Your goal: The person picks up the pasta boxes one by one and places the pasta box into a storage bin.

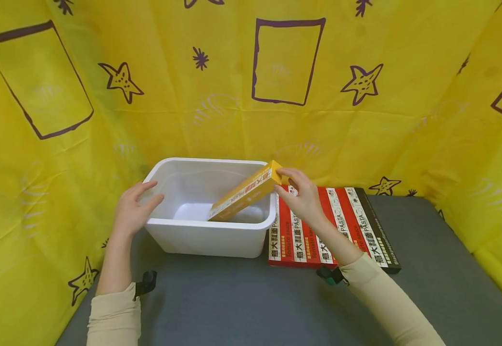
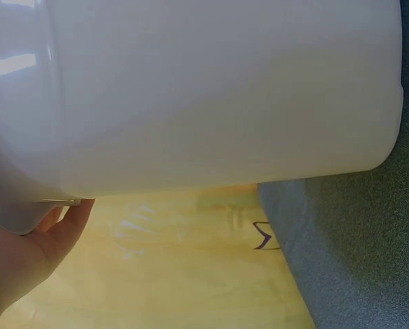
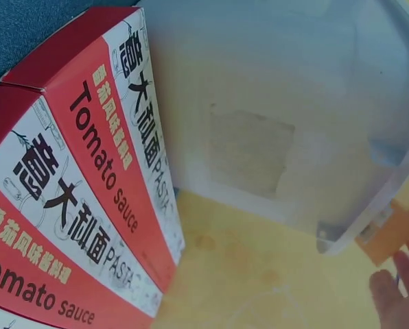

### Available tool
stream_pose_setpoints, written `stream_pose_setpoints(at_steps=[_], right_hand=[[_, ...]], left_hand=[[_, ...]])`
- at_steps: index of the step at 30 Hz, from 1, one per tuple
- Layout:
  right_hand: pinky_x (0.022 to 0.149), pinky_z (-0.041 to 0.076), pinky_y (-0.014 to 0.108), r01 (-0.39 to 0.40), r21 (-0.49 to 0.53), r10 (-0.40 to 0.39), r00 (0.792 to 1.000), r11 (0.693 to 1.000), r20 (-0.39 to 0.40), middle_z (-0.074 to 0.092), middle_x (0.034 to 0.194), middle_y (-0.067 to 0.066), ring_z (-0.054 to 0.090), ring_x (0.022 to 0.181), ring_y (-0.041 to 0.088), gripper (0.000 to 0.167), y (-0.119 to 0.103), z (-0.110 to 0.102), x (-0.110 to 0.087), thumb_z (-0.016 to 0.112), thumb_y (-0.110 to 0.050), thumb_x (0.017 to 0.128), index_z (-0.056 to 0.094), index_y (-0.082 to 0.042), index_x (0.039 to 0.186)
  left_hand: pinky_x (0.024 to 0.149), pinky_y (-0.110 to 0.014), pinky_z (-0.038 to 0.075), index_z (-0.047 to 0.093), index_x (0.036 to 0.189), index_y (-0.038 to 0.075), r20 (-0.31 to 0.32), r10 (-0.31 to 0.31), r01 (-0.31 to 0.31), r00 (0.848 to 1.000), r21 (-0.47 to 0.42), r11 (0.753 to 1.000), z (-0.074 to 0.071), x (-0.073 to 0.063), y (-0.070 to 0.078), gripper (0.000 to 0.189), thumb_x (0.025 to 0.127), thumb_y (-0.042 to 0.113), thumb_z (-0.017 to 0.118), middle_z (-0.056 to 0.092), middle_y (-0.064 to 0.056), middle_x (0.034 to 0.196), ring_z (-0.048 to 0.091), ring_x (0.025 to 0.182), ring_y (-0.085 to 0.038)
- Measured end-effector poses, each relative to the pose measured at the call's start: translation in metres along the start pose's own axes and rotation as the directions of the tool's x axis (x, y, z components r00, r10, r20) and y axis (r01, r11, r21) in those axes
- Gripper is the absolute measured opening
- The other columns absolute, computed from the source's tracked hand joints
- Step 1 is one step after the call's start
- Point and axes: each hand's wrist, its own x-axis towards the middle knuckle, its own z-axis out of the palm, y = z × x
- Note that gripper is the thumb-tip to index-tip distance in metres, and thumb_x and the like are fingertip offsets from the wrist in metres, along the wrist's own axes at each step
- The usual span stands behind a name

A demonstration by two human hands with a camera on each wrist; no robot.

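Observation:
My right hand (image 1: 300, 194) pinches the upper end of a yellow pasta box (image 1: 242, 194) between thumb and fingers. The box slants down to the left into a white plastic bin (image 1: 207, 240), its lower end inside. At the bin's left rim is my left hand (image 1: 134, 206), thumb and index finger spread over the edge. In the left wrist view, the left hand (image 2: 33, 260) is partly hidden behind the bin's rim. The right wrist view catches the right fingertips (image 3: 386, 291) at the orange-yellow end of the box (image 3: 386, 236), near the bin corner.
Several red tomato sauce pasta boxes (image 1: 307, 247) lie side by side to the right of the bin, with a black one (image 1: 376, 230) at their right end. A grey table surface (image 1: 233, 298) is beneath. Yellow patterned cloth (image 1: 233, 96) hangs behind and at both sides.

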Motion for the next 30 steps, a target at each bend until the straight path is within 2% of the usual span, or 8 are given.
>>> stream_pose_setpoints(at_steps=[4,7,10,18,24,30], right_hand=[[0.107,0.036,0.050,0.020,-0.168,-0.001,0.993,0.986,0.115,0.059,0.133,0.011,0.046,0.130,0.028,0.040,-0.001,0.005,0.001,0.067,-0.020,0.093,0.062,-0.005,0.130],[0.112,0.028,0.055,0.010,-0.206,0.037,0.974,0.979,0.224,0.055,0.139,0.009,0.036,0.139,0.028,0.044,-0.003,0.008,0.001,0.060,-0.030,0.097,0.059,-0.007,0.134],[0.112,0.024,0.057,-0.009,-0.208,0.068,0.958,0.978,0.278,0.053,0.141,0.005,0.030,0.142,0.027,0.045,-0.005,0.010,0.000,0.056,-0.035,0.098,0.059,-0.009,0.135],[0.111,0.031,0.050,-0.007,-0.214,0.066,0.961,0.977,0.268,0.053,0.140,0.005,0.040,0.135,0.026,0.047,-0.003,0.006,-0.007,0.058,-0.037,0.097,0.058,-0.009,0.135],[0.109,0.033,0.053,-0.056,-0.207,0.103,0.969,0.977,0.226,0.050,0.142,0.005,0.042,0.134,0.025,0.049,0.000,-0.004,-0.020,0.062,-0.034,0.095,0.054,-0.012,0.139],[0.107,0.034,0.056,-0.124,-0.196,0.166,0.962,0.973,0.218,0.049,0.144,0.003,0.040,0.135,0.025,0.050,0.006,-0.018,-0.036,0.063,-0.034,0.095,0.051,-0.016,0.141]], left_hand=[[0.107,-0.069,0.019,0.051,0.140,0.004,-0.003,-0.008,0.008,1.000,-0.002,1.000,0.000,-0.001,0.000,0.056,0.095,0.035,0.061,0.035,-0.029,0.149,0.025,0.138,-0.050],[0.108,-0.068,0.019,0.052,0.140,0.003,-0.008,-0.006,0.006,1.000,0.001,1.000,-0.001,-0.001,0.001,0.056,0.095,0.035,0.062,0.036,-0.030,0.148,0.026,0.138,-0.050],[0.108,-0.067,0.020,0.053,0.138,0.002,-0.020,0.009,-0.009,1.000,0.012,1.000,0.000,-0.001,0.001,0.055,0.095,0.035,0.062,0.038,-0.030,0.147,0.028,0.137,-0.050],[0.107,-0.065,0.023,0.056,0.136,0.003,-0.046,0.032,-0.031,0.998,0.028,0.999,0.002,0.000,-0.001,0.052,0.094,0.031,0.064,0.041,-0.028,0.145,0.031,0.136,-0.049],[0.107,-0.066,0.023,0.054,0.137,0.002,-0.036,0.025,-0.025,0.999,0.000,1.000,0.003,0.000,0.000,0.053,0.094,0.031,0.063,0.040,-0.028,0.146,0.030,0.136,-0.049],[0.107,-0.066,0.024,0.054,0.138,0.002,-0.036,0.037,-0.037,0.999,-0.001,0.999,0.003,0.000,0.000,0.053,0.094,0.031,0.063,0.040,-0.029,0.146,0.031,0.136,-0.050]])
